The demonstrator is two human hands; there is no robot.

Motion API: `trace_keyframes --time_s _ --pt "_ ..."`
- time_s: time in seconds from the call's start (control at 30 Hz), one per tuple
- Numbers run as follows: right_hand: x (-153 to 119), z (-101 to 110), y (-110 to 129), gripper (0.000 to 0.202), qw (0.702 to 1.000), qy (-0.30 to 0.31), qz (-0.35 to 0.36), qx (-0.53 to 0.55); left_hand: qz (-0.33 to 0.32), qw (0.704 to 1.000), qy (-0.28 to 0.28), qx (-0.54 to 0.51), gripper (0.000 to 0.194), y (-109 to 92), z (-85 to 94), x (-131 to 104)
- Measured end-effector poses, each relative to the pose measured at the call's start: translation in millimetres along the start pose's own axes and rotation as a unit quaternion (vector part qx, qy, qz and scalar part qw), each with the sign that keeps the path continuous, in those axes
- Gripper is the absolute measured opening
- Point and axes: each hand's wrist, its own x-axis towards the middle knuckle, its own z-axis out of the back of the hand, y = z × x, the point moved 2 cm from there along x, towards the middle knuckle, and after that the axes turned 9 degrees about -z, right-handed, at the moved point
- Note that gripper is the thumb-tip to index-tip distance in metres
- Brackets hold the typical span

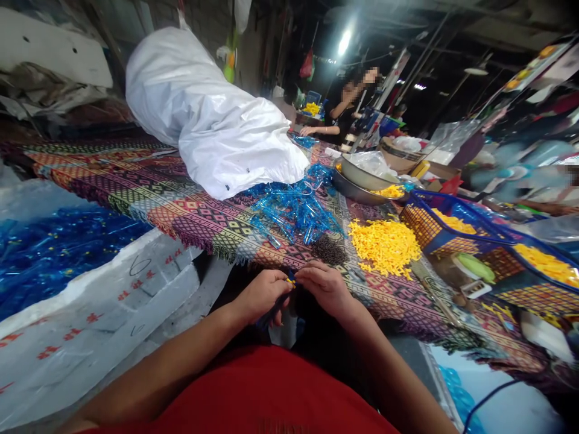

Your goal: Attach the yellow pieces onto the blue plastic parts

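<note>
Near the fringed table edge, my left hand (266, 295) is closed round a dark blue plastic piece, with a small yellow piece (290, 281) showing at the fingertips. My right hand (323, 286) meets it there, thumb and fingers pinched together; what they grip is too small to make out. Beyond the hands lie a heap of clear blue plastic tubes (294, 214), a pile of small dark metal-like parts (329, 249) and a mound of small yellow plastic pieces (384, 246).
A large white sack (217, 114) lies across the patterned tablecloth (185, 217). Metal bowls (362, 187) and blue-rimmed baskets (452, 241) with yellow pieces stand right. Left is a white foam box (149, 289) with blue parts. A co-worker (344, 111) sits at the far end; a fan (511, 173) is right.
</note>
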Motion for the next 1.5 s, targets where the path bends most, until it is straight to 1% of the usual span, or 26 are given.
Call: trace_keyframes --time_s 0.17,0.33,0.43,0.53,0.67,0.8,0.83,0.93,0.97,1.0,1.13,1.33,1.5 --pt "-4.0 -1.7 2.0 0.010 1.000 -0.016 0.001 0.023 -0.023 0.999 0.001 0.024 0.016 -9.3 -2.0 -5.7" --pt "-10.2 -1.8 2.7 0.011 1.000 0.002 0.016 0.001 -0.018 1.000 0.021 0.001 0.014 -8.3 -3.6 -5.8" --pt "-11.6 0.7 2.0 0.012 1.000 -0.007 0.015 -0.010 -0.010 1.000 0.024 -0.006 0.011 -8.5 -5.3 -4.5" --pt "-12.0 3.1 2.1 0.013 1.000 -0.015 0.015 -0.002 -0.005 0.999 0.020 -0.029 0.012 -10.9 -8.5 -4.0" --pt "-12.6 4.5 4.1 0.014 0.999 -0.053 0.005 0.011 -0.031 0.999 0.007 -0.025 0.013 -12.6 -13.6 -3.0" --pt "-12.8 3.0 8.1 0.017 0.999 -0.037 -0.003 0.018 -0.040 0.999 -0.019 -0.029 0.011 -8.9 -14.4 -1.1" --pt "-13.1 3.2 9.2 0.018 0.999 -0.045 -0.007 0.018 -0.046 0.998 -0.025 -0.027 0.012 -8.5 -13.9 -0.7" --pt "-15.8 5.3 12.2 0.016 0.992 -0.121 -0.019 0.011 -0.057 0.997 -0.037 -0.026 0.014 -10.5 -12.8 -0.5" --pt "-17.0 5.2 13.0 0.014 0.990 -0.138 -0.020 0.005 -0.057 0.997 -0.039 -0.027 0.014 -11.9 -13.1 -0.6" --pt "-18.0 4.3 13.7 0.013 0.990 -0.141 -0.020 -0.001 -0.056 0.997 -0.040 -0.027 0.014 -13.4 -13.6 -0.8" --pt "-20.5 -1.9 13.3 0.013 0.995 -0.100 -0.015 -0.023 -0.043 0.998 -0.041 -0.021 0.013 -18.0 -17.3 -1.6" --pt "-21.1 -5.5 10.0 0.014 0.994 -0.078 -0.015 -0.080 -0.043 0.998 -0.049 -0.026 0.013 -17.8 -18.9 -2.5" --pt "-21.4 -7.3 13.2 0.014 0.993 -0.071 -0.008 -0.097 -0.056 0.996 -0.061 -0.012 0.015 -14.4 -19.3 -3.9"
